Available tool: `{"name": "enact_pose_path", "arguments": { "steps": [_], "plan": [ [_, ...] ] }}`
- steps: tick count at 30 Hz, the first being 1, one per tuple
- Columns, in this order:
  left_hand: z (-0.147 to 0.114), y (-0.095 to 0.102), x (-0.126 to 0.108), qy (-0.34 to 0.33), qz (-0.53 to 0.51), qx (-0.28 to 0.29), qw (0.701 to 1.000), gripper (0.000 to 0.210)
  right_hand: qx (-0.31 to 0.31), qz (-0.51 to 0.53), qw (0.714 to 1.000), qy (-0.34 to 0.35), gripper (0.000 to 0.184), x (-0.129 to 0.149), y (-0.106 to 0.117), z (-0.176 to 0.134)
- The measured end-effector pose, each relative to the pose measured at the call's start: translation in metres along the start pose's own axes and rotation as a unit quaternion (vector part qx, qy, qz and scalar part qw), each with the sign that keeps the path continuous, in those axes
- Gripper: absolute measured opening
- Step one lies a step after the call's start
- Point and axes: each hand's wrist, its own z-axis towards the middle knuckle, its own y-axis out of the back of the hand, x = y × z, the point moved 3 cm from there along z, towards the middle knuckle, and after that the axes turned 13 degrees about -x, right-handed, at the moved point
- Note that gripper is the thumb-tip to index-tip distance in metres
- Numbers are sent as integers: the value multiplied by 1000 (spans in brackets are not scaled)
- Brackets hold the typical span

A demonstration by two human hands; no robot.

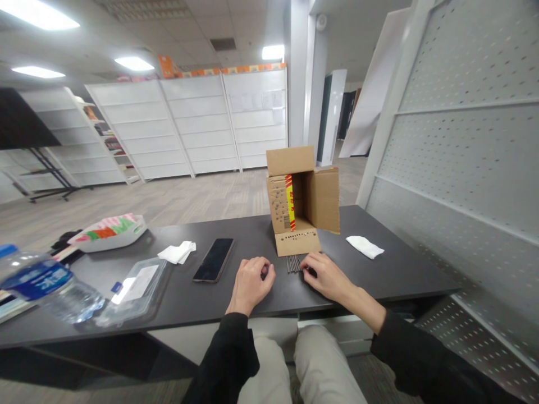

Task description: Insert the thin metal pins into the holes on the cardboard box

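Observation:
A row of thin metal rods (293,264), like nails or long screws, lies on the dark table just in front of an open cardboard box (298,244). My right hand (327,276) has thumb and forefinger pinched at the right end of this row; whether a rod is between them is hidden. To the left of the rods, my left hand (251,283) rests on the table with its fingers curled in, and anything inside is out of sight. Holes and small round metal dots, perhaps nail heads, mark the box's left side and its lowered front flap.
Left of my hands lie a phone (214,260), white tissues (177,252), a clear plastic case (137,289) and a water bottle (46,283). Behind them stands a white basket (110,242). Another folded tissue (364,246) lies right of the box, near a perforated panel (463,134).

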Motion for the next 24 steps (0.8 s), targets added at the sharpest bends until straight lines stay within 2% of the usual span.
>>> {"name": "enact_pose_path", "arguments": {
  "steps": [13, 20, 24],
  "plan": [
    [-1, 0, 0, -4, 1, -4, 1000, 17, 2, -7, 1000, -5, 13, 2, 2, 2],
    [-2, -1, 1, -2, 0, -4, 1000, 16, -48, -54, 996, -49, 12, -11, 5, 15],
    [-1, 0, 1, -2, -1, -7, 1000, 17, -85, -90, 987, -99, 14, -24, 7, 30]
  ]
}}
